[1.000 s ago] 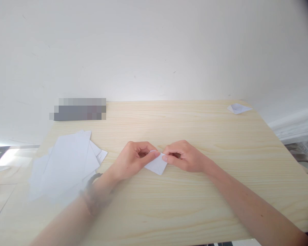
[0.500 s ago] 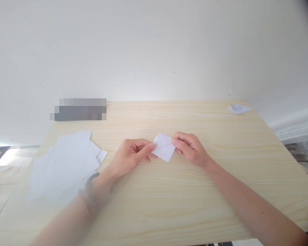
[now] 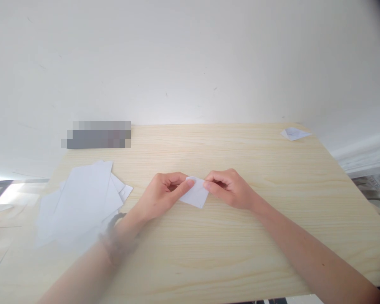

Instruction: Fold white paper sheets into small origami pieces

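Observation:
A small folded white paper point(image 3: 195, 195) is held between my two hands, over the middle of the wooden table point(image 3: 190, 253). My left hand point(image 3: 164, 192) pinches its left side, thumb on top and fingers underneath. At its right upper corner, my right hand point(image 3: 227, 188) grips the edge between thumb and bent index finger. The underside of the paper and part of the fingers below it are hidden.
Several loose white sheets point(image 3: 85, 194) lie overlapping at the left of the table. A dark, pixelated object point(image 3: 98, 137) stands at the back left. Another folded paper piece point(image 3: 295, 134) rests at the far right corner, near the white wall point(image 3: 190, 63).
Both hands have come closer together, the right one moving left. The paper has shifted slightly down and left, and its crossed crease lines no longer show as before.

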{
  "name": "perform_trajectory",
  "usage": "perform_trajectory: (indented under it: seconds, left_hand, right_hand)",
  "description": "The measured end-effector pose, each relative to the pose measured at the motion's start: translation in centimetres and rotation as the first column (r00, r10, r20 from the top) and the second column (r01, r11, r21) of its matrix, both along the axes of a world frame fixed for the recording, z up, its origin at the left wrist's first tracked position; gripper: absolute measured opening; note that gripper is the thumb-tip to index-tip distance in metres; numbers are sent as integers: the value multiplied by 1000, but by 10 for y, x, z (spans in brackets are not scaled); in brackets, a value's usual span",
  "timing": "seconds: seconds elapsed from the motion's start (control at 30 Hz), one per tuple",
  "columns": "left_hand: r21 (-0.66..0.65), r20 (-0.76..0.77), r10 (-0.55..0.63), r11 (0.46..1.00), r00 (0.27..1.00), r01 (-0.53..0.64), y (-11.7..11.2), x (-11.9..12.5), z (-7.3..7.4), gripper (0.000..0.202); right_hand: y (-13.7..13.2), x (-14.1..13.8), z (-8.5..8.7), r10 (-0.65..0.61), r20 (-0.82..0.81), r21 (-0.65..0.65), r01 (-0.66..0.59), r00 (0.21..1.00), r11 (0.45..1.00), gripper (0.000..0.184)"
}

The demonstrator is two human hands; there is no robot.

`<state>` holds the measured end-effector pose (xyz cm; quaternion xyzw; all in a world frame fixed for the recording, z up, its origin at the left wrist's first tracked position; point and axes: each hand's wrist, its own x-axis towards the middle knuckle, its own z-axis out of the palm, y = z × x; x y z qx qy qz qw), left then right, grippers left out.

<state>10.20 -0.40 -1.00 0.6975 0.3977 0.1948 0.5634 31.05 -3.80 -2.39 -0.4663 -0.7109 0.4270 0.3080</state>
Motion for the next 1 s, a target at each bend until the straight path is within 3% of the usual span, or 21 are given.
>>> perform_trajectory:
  seconds: [0.23,0.47,0.8,1.0]
  left_hand:
    - [-18,-4,8,1000,1000,-8,0,1,-2,33]
    - [-182,148,62,983,987,-34,0,3,-3,27]
    - [-73,50,7,997,999,-3,1,0,-2,17]
    - [-99,81,98,991,992,-90,1,3,-1,21]
  right_hand:
    - [0,0,0,29,11,-6,-29,1000,1000,23]
    - [0,-1,1,-95,-5,-11,95,995,995,27]
    - [-1,0,0,32,-21,-37,-32,999,999,20]
    - [0,-3,-1,-105,-90,8,106,990,994,11]
